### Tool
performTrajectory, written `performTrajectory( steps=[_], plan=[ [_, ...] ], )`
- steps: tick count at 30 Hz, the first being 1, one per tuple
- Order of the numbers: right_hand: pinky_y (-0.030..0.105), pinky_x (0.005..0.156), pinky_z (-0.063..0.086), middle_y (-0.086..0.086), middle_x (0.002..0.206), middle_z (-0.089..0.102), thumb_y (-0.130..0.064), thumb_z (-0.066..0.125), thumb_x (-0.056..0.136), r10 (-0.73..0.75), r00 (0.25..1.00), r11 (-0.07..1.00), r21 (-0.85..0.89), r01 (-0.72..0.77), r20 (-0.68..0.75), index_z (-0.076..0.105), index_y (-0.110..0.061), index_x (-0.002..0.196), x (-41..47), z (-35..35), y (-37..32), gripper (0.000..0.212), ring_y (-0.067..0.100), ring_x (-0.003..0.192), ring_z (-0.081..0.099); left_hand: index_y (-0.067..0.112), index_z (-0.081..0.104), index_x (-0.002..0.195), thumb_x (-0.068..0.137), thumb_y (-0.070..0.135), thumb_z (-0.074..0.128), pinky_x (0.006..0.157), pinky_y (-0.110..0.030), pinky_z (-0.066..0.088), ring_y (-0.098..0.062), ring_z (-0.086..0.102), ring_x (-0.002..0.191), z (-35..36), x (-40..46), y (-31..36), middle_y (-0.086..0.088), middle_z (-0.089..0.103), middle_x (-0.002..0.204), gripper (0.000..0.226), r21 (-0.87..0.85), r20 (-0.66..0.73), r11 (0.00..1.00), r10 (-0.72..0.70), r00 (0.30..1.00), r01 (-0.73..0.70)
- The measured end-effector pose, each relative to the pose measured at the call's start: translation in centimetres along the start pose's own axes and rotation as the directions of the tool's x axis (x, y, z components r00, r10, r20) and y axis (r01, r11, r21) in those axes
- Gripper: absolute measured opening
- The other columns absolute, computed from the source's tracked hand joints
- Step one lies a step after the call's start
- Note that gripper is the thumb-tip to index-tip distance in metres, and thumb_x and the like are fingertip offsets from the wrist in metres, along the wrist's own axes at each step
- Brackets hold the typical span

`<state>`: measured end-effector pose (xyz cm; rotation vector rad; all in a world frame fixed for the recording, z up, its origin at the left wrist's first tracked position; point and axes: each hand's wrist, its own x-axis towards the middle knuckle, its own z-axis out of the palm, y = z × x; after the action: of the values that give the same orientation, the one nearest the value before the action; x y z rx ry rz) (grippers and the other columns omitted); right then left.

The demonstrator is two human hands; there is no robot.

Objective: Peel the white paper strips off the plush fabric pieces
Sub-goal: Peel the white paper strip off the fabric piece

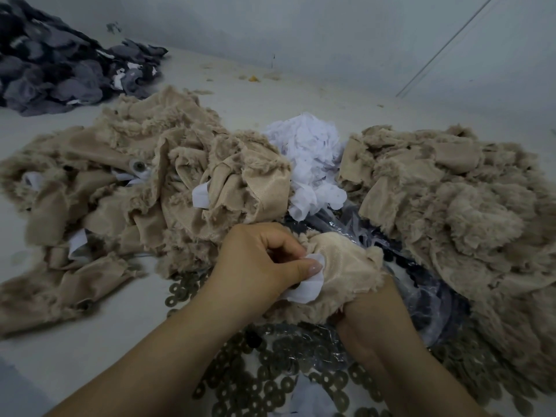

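1. Nearest the lens, at the bottom of the frame, a spill of dark ring-shaped washers [270, 386] lay over the table [75, 341], partly under crinkled clear plastic [421, 290] — clutter to keep the peeled paper clear of.
2. Just above, centre frame, the left hand [255, 263] was curled tight, thumb and forefinger pinching the white paper strip [304, 288] right at its lifted end. Good place to hold: low, close to the bond line.
3. The right hand [370, 308] came up from below and clutched the beige plush piece [343, 266], backing side up. Its fingers were mostly buried in the pile, so I couldn't tell their exact spread — only that they gripped the fabric.
4. The strip looked partly lifted, one end free and the rest against the backing. My call: the pull wanted to run flat along the fabric, slowly, with the right hand bracing near the seam, or the paper could tear and leave scraps.
5. Further back, left of centre, a heap of beige pieces [135, 182] showed white strips poking out — probably the unpeeled stock.
6. Behind the hands, upper centre, sat a mound of crumpled white paper [310, 158]; probably the discard spot.
7. To the right, another beige heap [451, 191] showed no paper that I could see.
8. Farthest, upper left, a pile of grey fabric pieces [60, 61].
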<state>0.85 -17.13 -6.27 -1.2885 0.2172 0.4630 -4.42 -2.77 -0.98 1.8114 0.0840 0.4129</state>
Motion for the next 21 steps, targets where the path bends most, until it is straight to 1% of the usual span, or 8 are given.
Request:
performTrajectory(
  steps=[3, 6, 8, 10, 13, 16, 18, 21],
  plan=[
    [0.013, 0.041, 0.047, 0.008, 0.067, 0.062, 0.002, 0.036, 0.103, -0.043, 0.999, 0.999, 0.001, 0.043, 0.014, 0.059, -0.006, 0.083, 0.1, -0.3, 0.2, 0.031, 0.004, 0.046, 0.064, 0.015, 0.072, 0.059, 0.068, 0.006, 0.086, 0.055, -0.021, 0.052, -0.012, 0.064, 0.059, 0.0, 0.1, -0.1, 0.001, 0.069, 0.065, 0.019, 0.006, -0.011, 1.0, -0.009, 1.0, 0.009],
    [0.017, 0.046, 0.052, 0.005, 0.063, 0.071, -0.001, 0.041, 0.101, -0.066, 0.996, 0.996, 0.064, 0.062, 0.059, 0.062, 0.006, 0.095, -0.2, -0.1, -0.2, 0.023, 0.008, 0.052, 0.068, 0.015, 0.073, 0.061, 0.069, 0.008, 0.086, 0.055, -0.021, 0.053, -0.015, 0.065, 0.059, 0.0, 0.0, -0.1, 0.0, 0.069, 0.065, 0.017, 0.031, -0.016, 0.999, -0.008, 1.0, 0.009],
    [0.025, 0.055, 0.057, 0.013, 0.08, 0.076, -0.007, 0.044, 0.102, -0.121, 0.986, 0.984, 0.142, 0.104, 0.115, 0.066, 0.007, 0.103, -0.8, 0.1, -0.8, 0.026, 0.022, 0.071, 0.074, 0.015, 0.073, 0.062, 0.069, 0.01, 0.087, 0.054, -0.024, 0.055, -0.019, 0.066, 0.059, -0.2, 0.0, -0.2, -0.001, 0.07, 0.065, 0.015, 0.017, -0.042, 1.0, -0.023, 0.999, 0.024],
    [0.034, 0.064, 0.061, 0.021, 0.1, 0.075, -0.022, 0.036, 0.106, -0.102, 0.975, 0.968, 0.246, 0.052, 0.197, 0.067, 0.004, 0.11, -1.6, 0.5, -1.7, 0.04, 0.034, 0.092, 0.073, 0.015, 0.074, 0.063, 0.069, 0.011, 0.086, 0.055, -0.029, 0.057, -0.024, 0.066, 0.061, -0.4, 0.1, -0.3, -0.002, 0.07, 0.064, 0.015, 0.016, -0.066, 0.999, -0.028, 0.997, 0.029],
    [0.041, 0.082, 0.062, 0.023, 0.118, 0.07, -0.048, 0.029, 0.103, -0.113, 0.952, 0.948, 0.319, 0.018, 0.284, 0.061, 0.001, 0.124, -2.2, 0.6, -2.6, 0.062, 0.035, 0.108, 0.069, 0.014, 0.074, 0.065, 0.07, 0.012, 0.086, 0.056, -0.033, 0.057, -0.026, 0.065, 0.062, -0.5, 0.3, -0.3, -0.003, 0.069, 0.064, 0.014, 0.043, -0.089, 0.999, -0.023, 0.996, 0.027],
    [0.041, 0.082, 0.061, 0.022, 0.117, 0.071, -0.067, 0.053, 0.08, -0.164, 0.949, 0.97, 0.217, 0.107, 0.268, 0.06, -0.003, 0.125, -2.5, 1.2, -2.6, 0.079, 0.034, 0.106, 0.07, 0.014, 0.074, 0.064, 0.07, 0.013, 0.086, 0.055, -0.03, 0.056, -0.025, 0.065, 0.062, -0.5, 0.3, -0.4, -0.002, 0.07, 0.064, 0.014, 0.04, -0.101, 0.999, -0.019, 0.995, 0.023],
    [0.043, 0.081, 0.061, 0.019, 0.118, 0.07, -0.061, 0.079, 0.061, -0.222, 0.956, 0.975, 0.022, 0.222, 0.193, 0.058, -0.009, 0.128, -2.2, 1.0, -2.2, 0.087, 0.033, 0.103, 0.071, 0.013, 0.074, 0.064, 0.071, 0.014, 0.086, 0.054, -0.029, 0.055, -0.022, 0.065, 0.06, -0.5, 0.2, -0.4, 0.0, 0.069, 0.064, 0.014, 0.055, -0.087, 0.998, -0.001, 0.996, 0.006],
    [0.044, 0.094, 0.056, 0.002, 0.144, 0.056, -0.053, 0.089, 0.057, -0.286, 0.941, 0.95, -0.075, 0.303, 0.182, 0.039, -0.029, 0.148, -1.7, 0.7, -1.7, 0.107, 0.022, 0.122, 0.062, 0.013, 0.073, 0.065, 0.071, 0.014, 0.086, 0.054, -0.032, 0.056, -0.022, 0.066, 0.06, -0.2, 0.1, -0.6, 0.0, 0.069, 0.064, 0.014, 0.059, -0.087, 0.998, -0.005, 0.996, 0.01]
  ],
)
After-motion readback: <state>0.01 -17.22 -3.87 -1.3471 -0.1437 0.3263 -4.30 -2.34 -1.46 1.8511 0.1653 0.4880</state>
